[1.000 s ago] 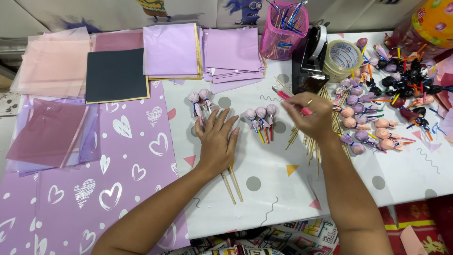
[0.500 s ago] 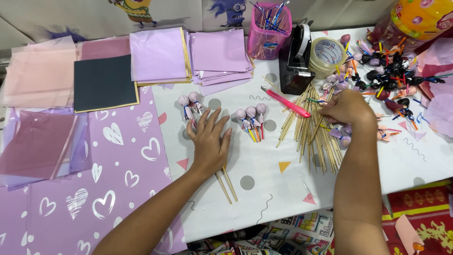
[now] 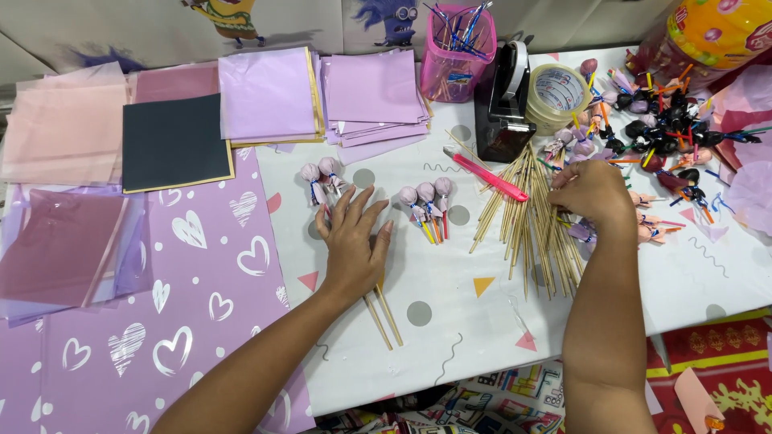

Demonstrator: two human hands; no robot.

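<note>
White worktop (image 3: 450, 337) with dots and triangles, paper stacks along the back. Left hand (image 3: 351, 245) lies flat and open on two wooden sticks (image 3: 384, 315). Right hand (image 3: 591, 193) is curled over the stick pile (image 3: 531, 221) near the wrapped lollipops (image 3: 651, 229); can't tell what it's gripping.

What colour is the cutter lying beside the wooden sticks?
Pink; the cutter shows best in the head view.

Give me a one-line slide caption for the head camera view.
Left hand flat on wooden sticks; right hand among wrapped lollipops beside a skewer pile.
</note>
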